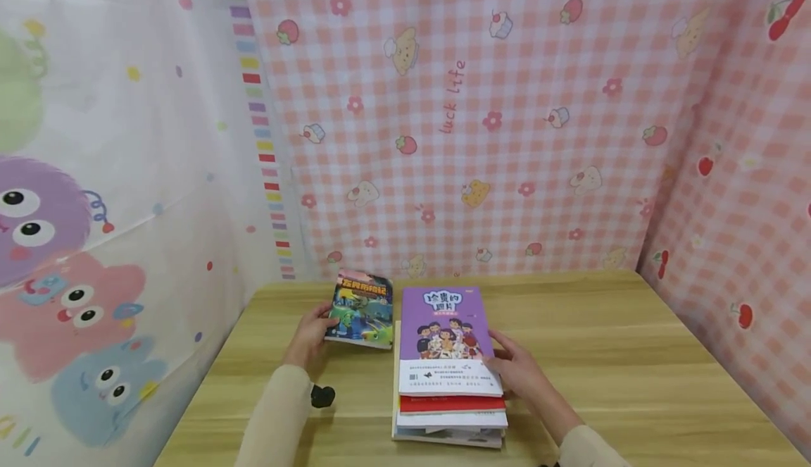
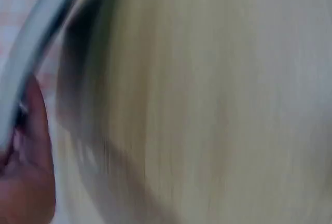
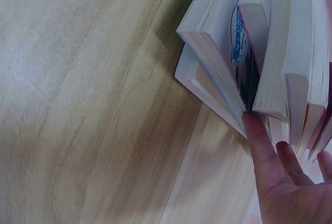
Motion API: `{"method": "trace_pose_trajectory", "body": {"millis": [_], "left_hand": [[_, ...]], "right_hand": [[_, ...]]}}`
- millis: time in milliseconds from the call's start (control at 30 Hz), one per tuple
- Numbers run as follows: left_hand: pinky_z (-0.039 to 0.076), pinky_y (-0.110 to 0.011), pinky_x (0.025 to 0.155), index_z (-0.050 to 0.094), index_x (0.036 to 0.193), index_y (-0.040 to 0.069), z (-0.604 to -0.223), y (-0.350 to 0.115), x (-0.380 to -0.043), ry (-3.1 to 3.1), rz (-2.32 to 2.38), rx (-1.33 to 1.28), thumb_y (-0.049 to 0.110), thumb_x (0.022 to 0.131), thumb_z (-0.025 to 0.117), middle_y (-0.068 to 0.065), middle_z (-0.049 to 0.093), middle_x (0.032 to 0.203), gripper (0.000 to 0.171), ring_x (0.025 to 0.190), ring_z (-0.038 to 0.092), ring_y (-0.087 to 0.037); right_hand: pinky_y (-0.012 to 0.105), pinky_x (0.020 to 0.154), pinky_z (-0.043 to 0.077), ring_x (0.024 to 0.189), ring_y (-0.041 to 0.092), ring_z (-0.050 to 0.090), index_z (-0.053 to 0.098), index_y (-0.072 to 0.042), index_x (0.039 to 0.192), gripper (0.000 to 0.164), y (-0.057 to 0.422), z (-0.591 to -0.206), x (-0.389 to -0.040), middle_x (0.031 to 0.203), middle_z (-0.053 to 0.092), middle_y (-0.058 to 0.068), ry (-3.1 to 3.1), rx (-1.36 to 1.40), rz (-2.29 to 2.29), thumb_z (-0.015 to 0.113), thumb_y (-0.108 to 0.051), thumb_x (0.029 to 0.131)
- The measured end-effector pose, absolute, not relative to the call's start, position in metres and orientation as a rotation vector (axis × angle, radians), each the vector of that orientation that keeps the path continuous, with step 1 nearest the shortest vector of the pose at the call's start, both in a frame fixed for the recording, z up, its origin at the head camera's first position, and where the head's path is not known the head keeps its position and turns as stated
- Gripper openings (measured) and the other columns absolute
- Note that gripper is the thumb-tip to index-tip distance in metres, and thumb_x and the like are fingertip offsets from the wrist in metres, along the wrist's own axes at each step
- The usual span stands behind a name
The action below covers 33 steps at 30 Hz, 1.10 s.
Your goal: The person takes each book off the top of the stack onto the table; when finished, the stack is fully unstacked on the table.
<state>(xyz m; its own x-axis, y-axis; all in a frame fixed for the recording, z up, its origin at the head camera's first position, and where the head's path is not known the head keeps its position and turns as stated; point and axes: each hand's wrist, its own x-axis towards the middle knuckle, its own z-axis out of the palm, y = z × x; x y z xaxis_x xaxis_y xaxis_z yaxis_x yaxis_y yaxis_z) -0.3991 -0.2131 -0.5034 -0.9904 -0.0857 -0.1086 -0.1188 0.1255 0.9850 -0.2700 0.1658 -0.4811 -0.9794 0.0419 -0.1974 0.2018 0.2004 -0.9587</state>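
Observation:
My left hand [image 1: 312, 333] pinches a small comic book [image 1: 361, 310] at its left edge, thumb on the cover. The cover is green and blue with yellow-red lettering. In the left wrist view the pale page edge of this comic book [image 2: 36, 42] tilts up beside the hand, blurred. To its right stands an uneven stack of several books, topped by a purple book [image 1: 443, 319] with a white band. My right hand [image 1: 516, 365] lies along the stack's right side. In the right wrist view its extended fingers [image 3: 259, 141] touch the edges of the stacked books [image 3: 272, 68].
The stack stands on a wood-grain table [image 1: 602, 354], with a red book [image 1: 450, 404] and white-edged books under the purple one. A pink checked curtain [image 1: 507, 171] hangs behind the table, and a white cartoon curtain [image 1: 184, 171] hangs at the left.

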Motion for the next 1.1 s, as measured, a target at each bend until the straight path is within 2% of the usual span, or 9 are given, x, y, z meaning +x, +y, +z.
{"method": "trace_pose_trajectory", "body": {"millis": [100, 233, 500, 767, 1100], "left_hand": [[0.038, -0.053, 0.106, 0.035, 0.147, -0.011, -0.503, -0.212, -0.396, 2.578, 1.792, -0.202, 0.007, 0.103, 0.048, -0.034, 0.033, 0.150, 0.049, 0.133, 0.039, -0.046], [0.032, -0.058, 0.109, 0.036, 0.150, -0.005, -0.499, -0.212, -0.392, 2.683, 1.634, -0.226, 0.011, 0.104, 0.047, -0.031, 0.026, 0.154, 0.050, 0.138, 0.029, -0.049], [0.041, -0.056, 0.103, 0.041, 0.145, -0.007, -0.498, -0.217, -0.381, 2.706, 1.689, -0.189, 0.002, 0.098, 0.057, -0.036, 0.037, 0.144, 0.051, 0.131, 0.039, -0.049], [0.040, -0.056, 0.103, 0.035, 0.146, -0.011, -0.494, -0.209, -0.371, 2.606, 1.790, -0.090, 0.005, 0.100, 0.056, -0.038, 0.038, 0.142, 0.053, 0.130, 0.039, -0.050], [0.048, -0.053, 0.096, 0.040, 0.144, -0.010, -0.477, -0.175, -0.352, 2.500, 1.858, 0.015, 0.017, 0.101, 0.058, -0.032, 0.050, 0.135, 0.053, 0.119, 0.053, -0.045]], "right_hand": [[0.045, 0.066, 0.057, 0.091, 0.028, 0.065, 0.036, -0.013, 0.155, 0.061, 0.165, -0.482, -0.269, 0.145, 0.041, 0.032, 2.322, 0.242, -1.891, 0.057, -0.009, 0.098], [0.045, 0.067, 0.057, 0.094, 0.029, 0.065, 0.035, -0.013, 0.155, 0.061, 0.164, -0.479, -0.269, 0.145, 0.041, 0.032, 2.320, 0.231, -1.889, 0.057, -0.010, 0.098], [0.046, 0.068, 0.057, 0.098, 0.032, 0.064, 0.034, -0.013, 0.155, 0.061, 0.165, -0.478, -0.269, 0.146, 0.040, 0.032, 2.320, 0.225, -1.876, 0.056, -0.011, 0.099], [0.046, 0.067, 0.057, 0.096, 0.033, 0.064, 0.033, -0.012, 0.155, 0.061, 0.166, -0.477, -0.269, 0.144, 0.041, 0.034, 2.315, 0.229, -1.883, 0.055, -0.008, 0.099], [0.047, 0.065, 0.057, 0.093, 0.030, 0.064, 0.032, -0.011, 0.156, 0.062, 0.166, -0.476, -0.269, 0.142, 0.042, 0.034, 2.303, 0.187, -1.896, 0.056, -0.010, 0.098]]}}
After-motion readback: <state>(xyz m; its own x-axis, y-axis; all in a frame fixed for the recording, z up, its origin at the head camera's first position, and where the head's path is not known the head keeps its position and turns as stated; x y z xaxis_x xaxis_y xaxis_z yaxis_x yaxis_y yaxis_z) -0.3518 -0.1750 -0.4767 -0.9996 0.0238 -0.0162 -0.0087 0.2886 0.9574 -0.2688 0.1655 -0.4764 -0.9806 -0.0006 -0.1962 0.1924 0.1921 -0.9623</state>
